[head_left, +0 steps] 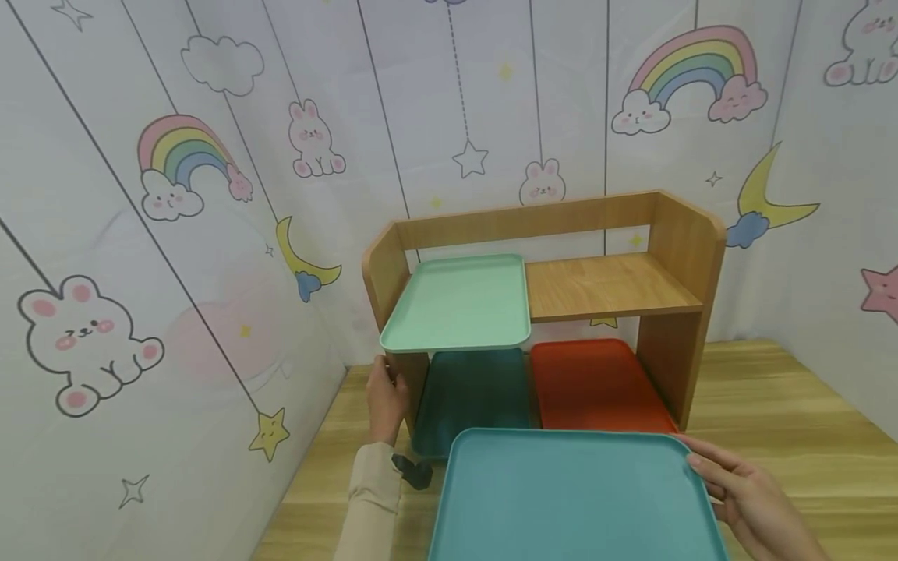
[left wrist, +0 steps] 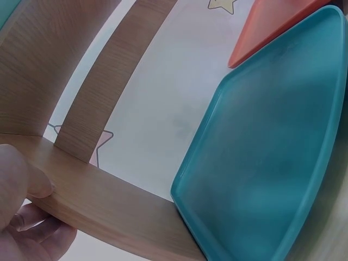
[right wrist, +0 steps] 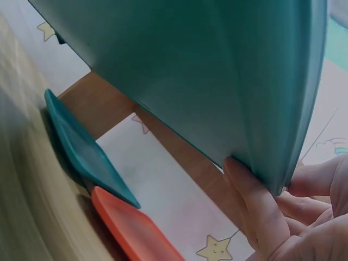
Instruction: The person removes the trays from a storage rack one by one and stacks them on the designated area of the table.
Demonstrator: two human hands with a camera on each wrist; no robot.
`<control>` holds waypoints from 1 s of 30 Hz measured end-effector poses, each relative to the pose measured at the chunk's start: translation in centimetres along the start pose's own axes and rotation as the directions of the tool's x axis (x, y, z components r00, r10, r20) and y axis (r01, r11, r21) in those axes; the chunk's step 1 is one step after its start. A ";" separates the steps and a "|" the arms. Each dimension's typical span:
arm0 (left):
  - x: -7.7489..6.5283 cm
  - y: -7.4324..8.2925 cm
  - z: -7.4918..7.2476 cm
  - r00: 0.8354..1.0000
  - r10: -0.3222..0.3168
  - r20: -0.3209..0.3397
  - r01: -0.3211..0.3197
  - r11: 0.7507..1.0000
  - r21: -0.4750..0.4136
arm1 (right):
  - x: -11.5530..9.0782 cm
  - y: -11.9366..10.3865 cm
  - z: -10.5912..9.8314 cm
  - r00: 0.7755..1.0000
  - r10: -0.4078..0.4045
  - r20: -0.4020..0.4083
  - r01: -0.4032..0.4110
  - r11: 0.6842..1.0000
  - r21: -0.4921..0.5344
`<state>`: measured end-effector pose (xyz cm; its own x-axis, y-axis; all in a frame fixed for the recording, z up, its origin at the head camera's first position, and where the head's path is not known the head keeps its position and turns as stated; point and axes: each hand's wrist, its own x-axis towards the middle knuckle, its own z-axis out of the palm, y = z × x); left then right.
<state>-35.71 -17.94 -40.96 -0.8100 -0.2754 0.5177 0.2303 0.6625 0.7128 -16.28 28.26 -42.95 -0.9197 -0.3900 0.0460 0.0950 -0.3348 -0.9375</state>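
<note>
A wooden two-tier desk shelf (head_left: 610, 284) stands on the table. My left hand (head_left: 387, 397) grips the edge of its left side panel, thumb on the inner face in the left wrist view (left wrist: 24, 185). My right hand (head_left: 754, 495) pinches the far right corner of a blue tray (head_left: 582, 499), thumb on top and fingers beneath, raised in front of the shelf. A mint green tray (head_left: 466, 304) lies on the upper board's left half, its front jutting past the board. Below it sits a teal tray (head_left: 480, 397), beside a red tray (head_left: 599, 386).
Bare wood shows on the right half of the upper board (head_left: 610, 284). A wood-grain table (head_left: 793, 421) extends to both sides of the shelf. Behind and at the sides hangs a white curtain (head_left: 393, 93) printed with rabbits and rainbows. A dark device (head_left: 412, 471) sits at my left wrist.
</note>
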 end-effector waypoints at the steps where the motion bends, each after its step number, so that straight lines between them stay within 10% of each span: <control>1: 0.0 0.0 0.0 1.000 -0.001 0.001 0.001 1.000 0.000 | 0.0 0.2 0.0 1.000 0.005 0.003 -0.005 1.000 0.003; 30: -0.2 0.1 -0.1 1.000 0.021 -0.015 -0.021 1.000 -0.003 | 1.9 5.2 0.4 0.963 0.187 -0.195 -0.216 0.967 -0.139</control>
<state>-35.52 -17.89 -40.94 -0.7968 -0.2714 0.5398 0.2494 0.6660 0.7030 -17.36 25.46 -47.59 -0.9419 -0.2712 -0.1980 0.2372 -0.1202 -0.9640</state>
